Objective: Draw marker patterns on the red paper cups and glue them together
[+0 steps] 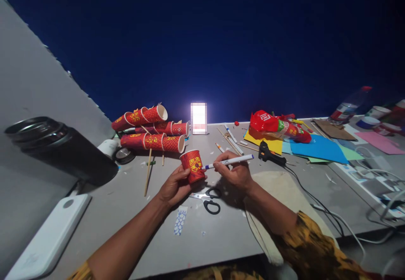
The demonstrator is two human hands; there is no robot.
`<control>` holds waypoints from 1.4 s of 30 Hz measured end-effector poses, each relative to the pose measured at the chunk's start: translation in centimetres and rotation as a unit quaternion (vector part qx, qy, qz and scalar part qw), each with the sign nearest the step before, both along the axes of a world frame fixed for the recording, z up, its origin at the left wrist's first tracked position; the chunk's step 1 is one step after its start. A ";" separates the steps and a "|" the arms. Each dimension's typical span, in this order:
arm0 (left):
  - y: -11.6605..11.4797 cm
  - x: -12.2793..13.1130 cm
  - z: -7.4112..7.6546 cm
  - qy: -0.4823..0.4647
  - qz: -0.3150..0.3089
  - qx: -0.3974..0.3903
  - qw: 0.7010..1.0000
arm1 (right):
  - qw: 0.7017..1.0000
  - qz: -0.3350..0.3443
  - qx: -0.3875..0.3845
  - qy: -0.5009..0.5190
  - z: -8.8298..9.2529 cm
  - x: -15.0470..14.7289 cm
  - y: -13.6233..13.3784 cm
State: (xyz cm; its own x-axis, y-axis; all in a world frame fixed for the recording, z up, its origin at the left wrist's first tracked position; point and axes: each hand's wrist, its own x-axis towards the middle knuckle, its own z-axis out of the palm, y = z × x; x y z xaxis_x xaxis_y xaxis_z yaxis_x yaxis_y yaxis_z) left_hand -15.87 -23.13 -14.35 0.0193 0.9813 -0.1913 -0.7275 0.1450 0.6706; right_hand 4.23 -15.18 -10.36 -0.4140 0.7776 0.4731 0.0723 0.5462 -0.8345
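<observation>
My left hand (175, 186) is closed around a small red paper cup (193, 165) with gold print, held upside down just above the grey table (133, 195). My right hand (236, 171) grips a white marker (229, 161) lying almost level, its blue tip touching the cup's side. Black-handled scissors (209, 200) lie on the table right under both hands. A small blue-patterned paper strip (180, 220) lies near my left wrist.
Stacks of red cups (152, 130) lie on their sides at the back left, with wooden sticks (148, 171) beside them. A black glue gun (268, 153), coloured paper sheets (316, 148), a red bag (275, 126), a bright lamp (198, 118), a black flask (60, 149), a white power bank (47, 238) and cables (363, 212).
</observation>
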 end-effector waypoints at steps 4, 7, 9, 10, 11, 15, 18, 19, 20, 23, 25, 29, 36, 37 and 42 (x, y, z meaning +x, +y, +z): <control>0.0 0.0 0.1 0.016 -0.011 0.006 1.000 | 1.000 -0.002 -0.020 -0.004 0.3 0.1 0.1; -0.1 0.2 0.1 0.064 -0.009 0.020 0.998 | 0.996 -0.066 -0.060 0.027 0.5 0.3 0.9; -0.1 0.4 -0.1 0.105 0.008 0.032 0.994 | 0.994 -0.082 -0.072 0.033 0.2 0.4 1.7; -0.1 0.5 -0.1 0.124 0.019 0.037 0.991 | 0.995 -0.075 -0.065 0.022 -0.2 0.5 2.1; -0.1 0.6 -0.2 0.141 0.030 0.040 0.989 | 0.997 -0.060 -0.047 0.001 -0.6 0.5 2.4; -0.1 0.6 -0.3 0.207 0.069 0.036 0.975 | 0.979 -0.020 0.081 -0.185 -2.7 0.6 3.4; -0.1 0.3 -0.6 0.253 0.099 0.022 0.962 | 0.935 0.014 0.115 -0.335 -3.2 0.5 3.5; -0.1 0.1 -0.8 0.263 0.104 0.019 0.959 | 0.922 0.026 0.122 -0.368 -3.2 0.5 3.5; -0.1 0.0 -1.0 0.271 0.108 0.019 0.956 | 0.910 0.034 0.128 -0.393 -3.0 0.4 3.4; -0.2 -0.3 -1.4 0.292 0.124 0.027 0.948 | 0.890 0.033 0.138 -0.434 -2.7 0.1 3.0; -0.2 -0.3 -1.5 0.314 0.138 0.040 0.938 | 0.885 0.026 0.142 -0.443 -2.7 0.0 2.9; -0.3 0.2 -0.7 0.413 0.160 0.084 0.893 | 0.883 0.033 0.143 -0.447 -3.0 0.1 3.0; -0.3 0.6 -0.3 0.539 0.185 0.144 0.809 | 0.955 -0.019 0.113 -0.273 -2.3 -0.1 2.6; -0.3 0.5 -0.5 0.561 0.184 0.158 0.792 | 0.969 -0.003 0.090 -0.231 -2.1 -0.3 2.4; -0.3 0.3 -1.1 0.622 0.181 0.205 0.734 | 0.988 0.052 0.041 -0.137 -1.9 -0.9 1.7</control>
